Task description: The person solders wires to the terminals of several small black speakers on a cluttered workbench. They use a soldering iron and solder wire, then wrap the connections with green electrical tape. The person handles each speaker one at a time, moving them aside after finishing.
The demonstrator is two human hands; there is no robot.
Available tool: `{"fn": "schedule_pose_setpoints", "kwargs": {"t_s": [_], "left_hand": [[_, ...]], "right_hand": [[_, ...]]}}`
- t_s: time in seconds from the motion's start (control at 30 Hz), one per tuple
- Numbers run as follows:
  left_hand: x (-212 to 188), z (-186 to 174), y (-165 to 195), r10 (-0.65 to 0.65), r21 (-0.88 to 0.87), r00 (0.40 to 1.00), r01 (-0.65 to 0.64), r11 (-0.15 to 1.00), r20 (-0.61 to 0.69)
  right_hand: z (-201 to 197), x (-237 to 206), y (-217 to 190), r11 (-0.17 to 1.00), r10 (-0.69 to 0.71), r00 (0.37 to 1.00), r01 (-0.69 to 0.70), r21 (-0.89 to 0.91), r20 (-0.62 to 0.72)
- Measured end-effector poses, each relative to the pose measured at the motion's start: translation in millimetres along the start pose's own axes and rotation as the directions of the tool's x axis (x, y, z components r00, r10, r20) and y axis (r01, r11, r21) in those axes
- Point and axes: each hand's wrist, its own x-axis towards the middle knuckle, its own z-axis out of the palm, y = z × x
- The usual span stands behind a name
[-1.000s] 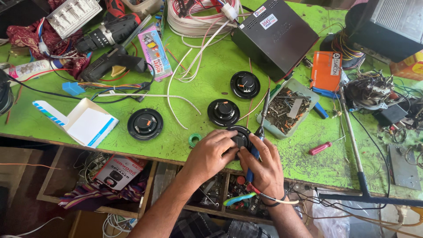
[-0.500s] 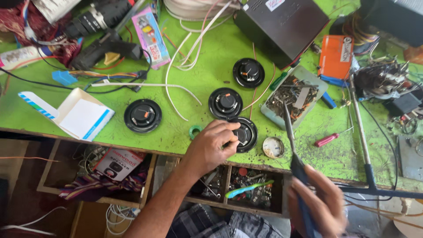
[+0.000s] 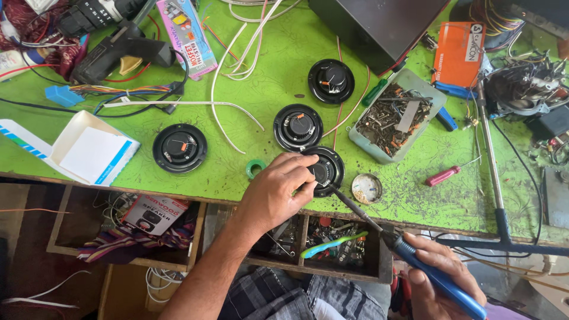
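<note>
A small round black speaker (image 3: 325,170) is seen lying near the front edge of the green workbench (image 3: 278,59), and it is pinned there by the left hand (image 3: 274,192), whose fingers are curled over the speaker's left side with the fingertips pressed onto its back. The right hand (image 3: 435,278) is found lower right, off the bench edge and well apart from the speaker, closed firmly around the blue handle of a soldering iron (image 3: 391,240). The iron's dark shaft is angled up and to the left, so that its tip is brought to the lower right rim of the held speaker; whether the tip actually touches cannot be told. Just right of the speaker a small round open tin (image 3: 367,188) is set, and a small green tape ring (image 3: 255,168) is placed just left of the left hand. Three more black speakers are laid on the bench: one (image 3: 298,127) directly above the held one, one (image 3: 331,81) further up, and one (image 3: 179,147) well to the left. A pale tray of screws (image 3: 396,115) is set to the upper right, and a red-handled screwdriver (image 3: 443,175) lies to the right.
</note>
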Motion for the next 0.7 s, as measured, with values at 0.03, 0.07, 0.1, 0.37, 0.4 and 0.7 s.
{"fn": "schedule_pose_setpoints", "kwargs": {"t_s": [0.03, 0.07, 0.1, 0.37, 0.4, 0.7], "left_hand": [[0.1, 0.3, 0.2, -0.004, -0.002, 1.000, 0.004, 1.000, 0.000], [0.5, 0.5, 0.3, -0.008, -0.003, 1.000, 0.008, 1.000, -0.001], [1.1, 0.6, 0.1, -0.004, -0.006, 1.000, 0.004, 1.000, -0.003], [2.7, -0.5, 1.3, -0.008, -0.018, 1.000, 0.008, 1.000, -0.001], [2.7, -0.7, 1.5, -0.008, -0.019, 1.000, 0.007, 1.000, -0.003], [1.5, 1.0, -0.1, 0.000, -0.033, 1.000, 0.000, 0.999, -0.013]], "right_hand": [[1.2, 0.1, -0.7, 0.998, 0.035, 0.999, -0.035, 0.043, -0.009], [2.0, 0.5, -1.3, 0.994, 0.071, 0.997, -0.069, 0.085, -0.016], [2.9, 1.0, -1.6, 0.992, 0.088, 0.996, -0.086, 0.095, -0.018], [6.4, 3.9, -1.7, 0.999, 0.026, 1.000, -0.026, 0.041, 0.012], [6.8, 4.2, -2.0, 0.998, 0.040, 0.999, -0.040, 0.048, 0.006], [5.2, 9.9, -2.8, 0.994, 0.077, 0.997, -0.076, 0.078, -0.003]]}}
